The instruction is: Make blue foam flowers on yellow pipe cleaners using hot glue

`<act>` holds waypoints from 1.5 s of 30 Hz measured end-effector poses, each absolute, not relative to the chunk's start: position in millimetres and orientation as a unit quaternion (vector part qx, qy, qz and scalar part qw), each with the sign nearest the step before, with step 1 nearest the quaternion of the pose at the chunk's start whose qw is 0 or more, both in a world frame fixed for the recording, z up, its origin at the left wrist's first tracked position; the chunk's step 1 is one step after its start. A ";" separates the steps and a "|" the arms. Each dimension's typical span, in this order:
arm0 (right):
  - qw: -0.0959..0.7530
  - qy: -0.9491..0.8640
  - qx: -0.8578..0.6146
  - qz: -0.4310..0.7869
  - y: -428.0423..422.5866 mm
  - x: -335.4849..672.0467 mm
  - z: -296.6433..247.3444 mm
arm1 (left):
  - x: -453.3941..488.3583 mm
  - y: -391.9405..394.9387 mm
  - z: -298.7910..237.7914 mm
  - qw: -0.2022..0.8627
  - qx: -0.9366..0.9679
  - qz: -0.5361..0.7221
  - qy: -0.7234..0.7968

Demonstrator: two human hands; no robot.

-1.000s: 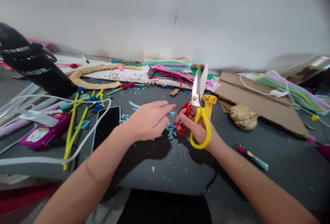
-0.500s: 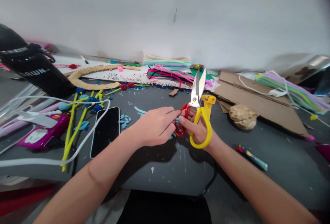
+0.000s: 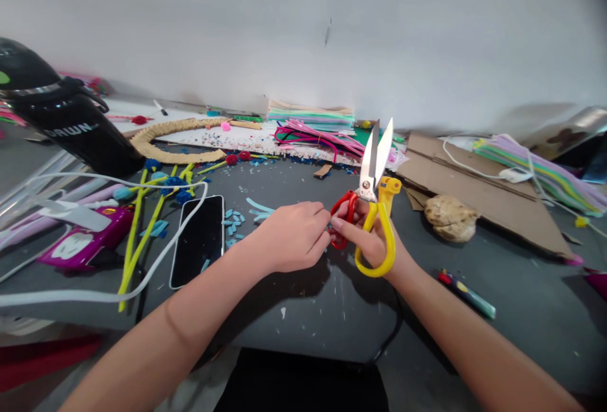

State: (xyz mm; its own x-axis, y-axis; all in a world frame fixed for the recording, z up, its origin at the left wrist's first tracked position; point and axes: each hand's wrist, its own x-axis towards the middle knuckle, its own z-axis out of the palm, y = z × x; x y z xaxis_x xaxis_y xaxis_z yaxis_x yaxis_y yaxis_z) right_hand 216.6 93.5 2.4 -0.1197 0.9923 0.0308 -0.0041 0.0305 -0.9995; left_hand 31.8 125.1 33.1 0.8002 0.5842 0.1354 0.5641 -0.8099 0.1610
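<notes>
My right hand (image 3: 374,241) grips a pair of scissors (image 3: 372,203) with one red and one yellow handle, blades up and slightly apart. My left hand (image 3: 294,235) is curled beside it, fingertips pinched against the right hand's fingers near the red handle. What the pinch holds is too small to make out. Small blue cut scraps (image 3: 237,219) lie on the dark table (image 3: 332,311) left of the hands.
A black phone (image 3: 199,240) lies left of my left arm, with a white cable (image 3: 95,292), green and blue pipe-cleaner flowers (image 3: 147,210) and a magenta tool (image 3: 80,244). A black bottle (image 3: 61,121) stands far left. Cardboard (image 3: 478,191), a crumpled beige lump (image 3: 448,217) and a pen (image 3: 467,295) lie right.
My left hand has moved right from flat over the blue scraps and closed into a pinch against my right hand. The scissors have shifted slightly right.
</notes>
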 end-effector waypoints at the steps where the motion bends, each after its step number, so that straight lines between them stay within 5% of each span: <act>1: 0.472 -0.542 -0.463 0.518 92.9 216.1 3.6 | 32.2 124.7 32.3 0.055 0.947 0.086 0.304; 15: 0.481 -0.495 -0.436 0.578 97.6 222.3 -2.8 | 29.5 126.9 36.4 0.098 0.942 0.078 0.313; 45: 0.444 -0.587 -0.478 0.479 93.2 220.1 4.4 | 30.4 129.0 33.1 0.102 0.942 0.061 0.315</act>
